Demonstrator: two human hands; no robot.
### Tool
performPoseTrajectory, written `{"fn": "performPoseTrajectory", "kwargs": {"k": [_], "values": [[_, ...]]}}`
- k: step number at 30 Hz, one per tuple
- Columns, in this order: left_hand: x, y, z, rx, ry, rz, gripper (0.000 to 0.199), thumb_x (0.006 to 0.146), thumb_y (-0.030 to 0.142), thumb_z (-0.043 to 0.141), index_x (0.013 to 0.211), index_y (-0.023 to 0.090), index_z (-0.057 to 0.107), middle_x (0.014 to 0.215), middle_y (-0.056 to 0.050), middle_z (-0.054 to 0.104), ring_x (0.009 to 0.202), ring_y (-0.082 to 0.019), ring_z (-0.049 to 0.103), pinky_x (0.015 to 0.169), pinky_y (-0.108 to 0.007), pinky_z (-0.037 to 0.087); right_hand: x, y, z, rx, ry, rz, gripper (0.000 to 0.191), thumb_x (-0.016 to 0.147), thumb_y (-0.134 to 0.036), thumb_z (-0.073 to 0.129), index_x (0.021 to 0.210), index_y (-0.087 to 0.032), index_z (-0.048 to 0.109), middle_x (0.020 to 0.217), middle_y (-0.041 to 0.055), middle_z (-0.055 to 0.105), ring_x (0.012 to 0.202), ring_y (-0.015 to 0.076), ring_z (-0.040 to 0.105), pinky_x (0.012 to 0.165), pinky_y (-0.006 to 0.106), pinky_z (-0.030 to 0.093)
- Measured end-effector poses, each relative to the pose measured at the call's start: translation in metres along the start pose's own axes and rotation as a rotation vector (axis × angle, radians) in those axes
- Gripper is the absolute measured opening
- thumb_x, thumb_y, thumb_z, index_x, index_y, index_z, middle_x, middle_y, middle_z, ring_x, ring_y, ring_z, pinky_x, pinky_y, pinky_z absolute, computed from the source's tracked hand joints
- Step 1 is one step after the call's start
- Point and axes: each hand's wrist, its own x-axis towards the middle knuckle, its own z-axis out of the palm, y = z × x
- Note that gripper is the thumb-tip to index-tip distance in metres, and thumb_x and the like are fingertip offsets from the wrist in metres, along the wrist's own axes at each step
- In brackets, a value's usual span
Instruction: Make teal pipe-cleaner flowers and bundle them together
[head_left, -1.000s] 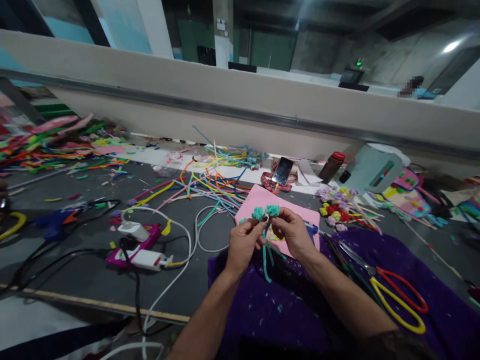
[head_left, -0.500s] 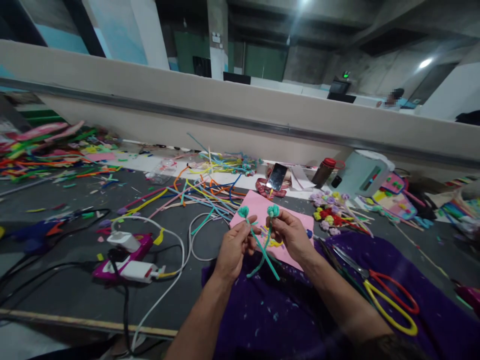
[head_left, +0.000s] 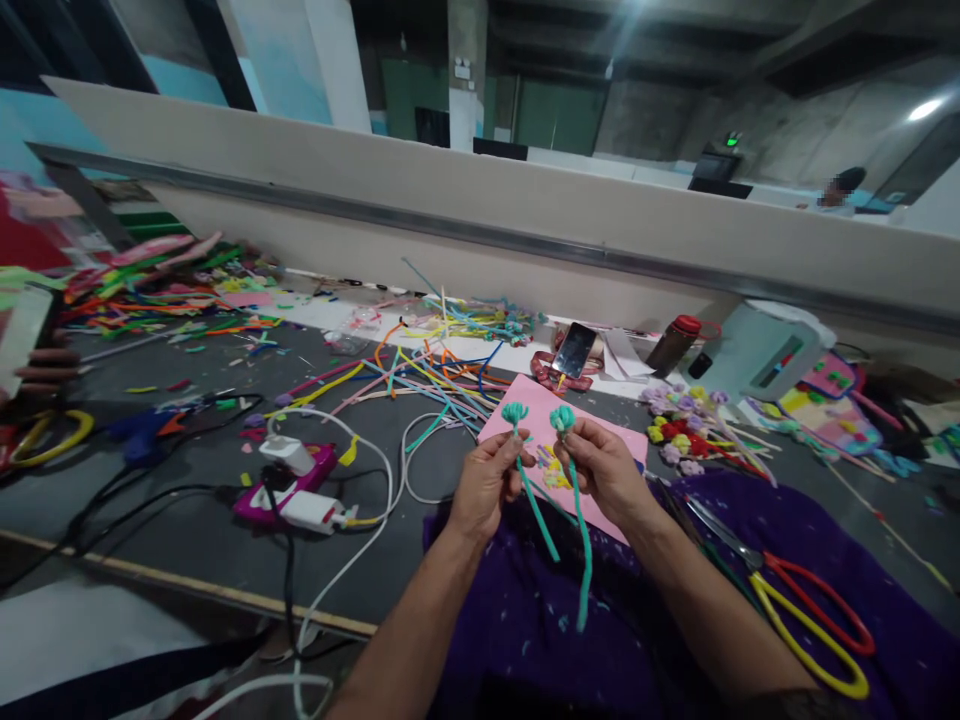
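My left hand (head_left: 486, 482) pinches a teal pipe-cleaner flower (head_left: 514, 412) just below its looped head, and the stem slants down to the right. A second, similar teal pipe-cleaner flower (head_left: 562, 420) is pinched below the head by my right hand (head_left: 606, 470); its longer stem hangs almost straight down. The two heads stand side by side with a small gap. Beneath my hands lies a pink sheet (head_left: 510, 402) with small yellow and coloured clippings (head_left: 553, 468) on it. A dark purple cloth (head_left: 480, 620) spreads under my forearms.
Scissors (head_left: 780, 590) with red and yellow handles lie at right. Finished flowers (head_left: 686, 430), a bottle (head_left: 673, 345) and a phone (head_left: 576, 350) sit behind. Loose pipe cleaners (head_left: 420, 370), a magenta power strip (head_left: 322, 462) and cables are at left. Another person's hand (head_left: 49, 370) holds a phone at far left.
The stems, crossed before, now hang apart, and the right flower's stem has swung to the right. My view has turned left, bringing another person's hand with a phone into sight.
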Motion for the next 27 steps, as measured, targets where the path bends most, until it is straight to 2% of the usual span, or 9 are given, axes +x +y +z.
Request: {"fn": "performPoseTrajectory", "kwargs": {"k": [6,9,15,19,24,27], "values": [[-0.002,0.000,0.001,0.043,-0.040,-0.009,0.040,0.069,0.038,0.065,0.102,0.016,0.063,0.071,0.000,0.061,0.041,-0.001,0.043,0.035,-0.014,0.027,0.001,0.000,-0.001,-0.020,0.061,-0.030,0.020,0.072,-0.033,0.065,0.079,-0.018,0.053,0.063,-0.0041,0.054,0.037,0.0027,0.037,0.033,0.014,0.028],[-0.001,0.000,0.001,0.048,-0.051,-0.043,0.040,0.065,0.034,0.069,0.099,0.014,0.064,0.073,-0.002,0.063,0.043,-0.002,0.045,0.036,-0.014,0.029,0.001,-0.001,-0.004,-0.051,0.074,-0.047,0.020,0.069,-0.029,0.067,0.082,-0.019,0.056,0.065,-0.0033,0.056,0.039,0.0033,0.039,0.034,0.015,0.030],[0.002,-0.005,-0.002,0.008,-0.033,-0.075,0.024,0.063,0.031,0.072,0.075,0.013,0.062,0.061,0.000,0.062,0.033,0.000,0.037,0.031,-0.014,0.019,-0.001,-0.005,-0.010,-0.126,0.042,-0.042,0.018,0.068,-0.028,0.068,0.079,-0.017,0.059,0.061,-0.0017,0.059,0.039,0.0046,0.041,0.035,0.016,0.029],[0.002,-0.006,-0.003,0.043,-0.016,-0.050,0.027,0.068,0.035,0.067,0.083,0.013,0.065,0.055,0.003,0.057,0.028,0.002,0.028,0.030,-0.015,0.011,-0.002,-0.006,-0.009,-0.117,0.031,-0.006,0.018,0.073,-0.033,0.064,0.077,-0.018,0.055,0.057,-0.0031,0.057,0.038,0.0046,0.038,0.034,0.015,0.023],[0.001,-0.003,0.000,0.068,-0.067,-0.052,0.036,0.069,0.036,0.065,0.098,0.015,0.066,0.067,0.000,0.058,0.038,0.000,0.037,0.034,-0.015,0.022,-0.003,-0.004,-0.005,-0.125,0.035,-0.022,0.021,0.075,-0.036,0.061,0.086,-0.020,0.053,0.059,-0.0034,0.057,0.040,0.0055,0.039,0.036,0.016,0.024],[0.000,-0.002,0.001,0.062,-0.073,-0.085,0.035,0.065,0.030,0.069,0.097,0.015,0.066,0.072,-0.001,0.061,0.044,-0.002,0.043,0.037,-0.014,0.026,-0.003,-0.003,-0.004,-0.193,0.031,-0.088,0.021,0.073,-0.031,0.064,0.090,-0.020,0.059,0.065,-0.0023,0.058,0.044,0.0056,0.039,0.039,0.017,0.028]]}}
